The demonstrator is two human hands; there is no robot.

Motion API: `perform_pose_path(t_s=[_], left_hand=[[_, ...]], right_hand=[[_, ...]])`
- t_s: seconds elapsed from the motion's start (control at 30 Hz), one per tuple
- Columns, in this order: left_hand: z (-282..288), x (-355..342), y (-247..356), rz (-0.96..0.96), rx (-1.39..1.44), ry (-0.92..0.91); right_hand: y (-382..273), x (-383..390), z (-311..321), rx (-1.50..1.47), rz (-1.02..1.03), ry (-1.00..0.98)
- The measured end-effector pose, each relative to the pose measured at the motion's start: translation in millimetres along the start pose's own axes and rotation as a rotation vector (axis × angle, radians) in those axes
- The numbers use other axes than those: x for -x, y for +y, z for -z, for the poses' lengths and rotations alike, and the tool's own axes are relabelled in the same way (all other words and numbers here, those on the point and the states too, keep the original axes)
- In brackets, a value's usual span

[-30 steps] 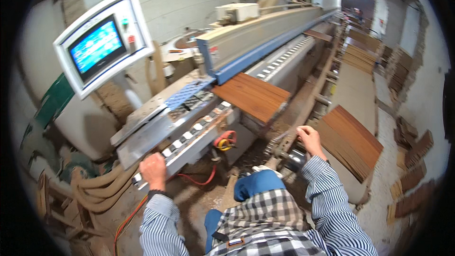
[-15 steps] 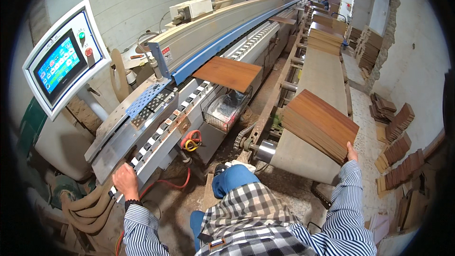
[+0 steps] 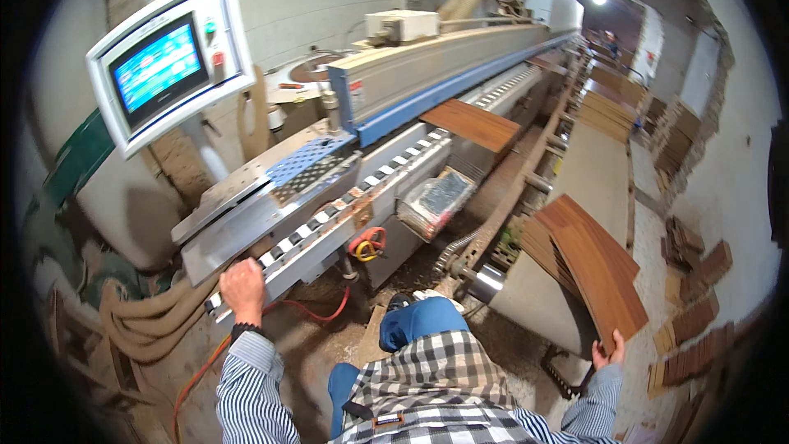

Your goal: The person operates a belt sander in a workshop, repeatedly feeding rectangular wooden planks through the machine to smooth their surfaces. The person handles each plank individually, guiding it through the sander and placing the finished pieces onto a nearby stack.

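My right hand (image 3: 609,352) pinches the near end of a reddish-brown wood board (image 3: 604,267), thumb and fingers on its edge. The board is tilted and swung partly off a stack of similar boards (image 3: 542,247), which lies on the conveyor belt (image 3: 534,308). My left hand (image 3: 242,286) is closed over the near end of a roller rail (image 3: 316,226) along the front of a long machine; its fingertips are partly hidden. Further along, another brown board (image 3: 472,125) lies flat at the blue-edged machine beam (image 3: 394,125), sticking out over the rail's side.
A white-framed control panel (image 3: 168,62) stands at the left. Under the rail are a wire basket (image 3: 436,204) and a red and yellow hose coil (image 3: 366,244). More board stacks (image 3: 606,115) sit down the belt, others (image 3: 699,296) along the right wall. Thick tan hoses (image 3: 148,325) lie lower left.
My right hand has lifted the top board's near end off the stack and turned it. My left hand stays at the rail's end. The whole view has shifted with my head.
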State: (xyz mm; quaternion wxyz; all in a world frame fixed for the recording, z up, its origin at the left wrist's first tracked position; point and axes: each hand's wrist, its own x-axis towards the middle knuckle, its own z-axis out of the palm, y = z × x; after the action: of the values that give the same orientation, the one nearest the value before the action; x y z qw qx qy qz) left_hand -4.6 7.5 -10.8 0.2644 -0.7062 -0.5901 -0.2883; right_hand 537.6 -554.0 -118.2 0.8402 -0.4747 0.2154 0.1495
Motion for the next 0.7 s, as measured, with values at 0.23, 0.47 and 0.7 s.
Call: perform_pose_path(t_s=[0.23,0.47,0.7], left_hand=[[9.3,-1.8,4.3,-0.004,0.027,-0.016],[15.4,-3.3,4.6,0.011,0.091,-0.042],[14.3,-3.1,1.3,0.010,0.077,-0.032]], right_hand=[[34.4,60.8,-72.1,0.176,-0.046,-0.349],[108.1,128.4,-199.6,0.213,-0.314,-0.739],[191.0,227.7,-308.3,0.360,-0.475,-1.262]])
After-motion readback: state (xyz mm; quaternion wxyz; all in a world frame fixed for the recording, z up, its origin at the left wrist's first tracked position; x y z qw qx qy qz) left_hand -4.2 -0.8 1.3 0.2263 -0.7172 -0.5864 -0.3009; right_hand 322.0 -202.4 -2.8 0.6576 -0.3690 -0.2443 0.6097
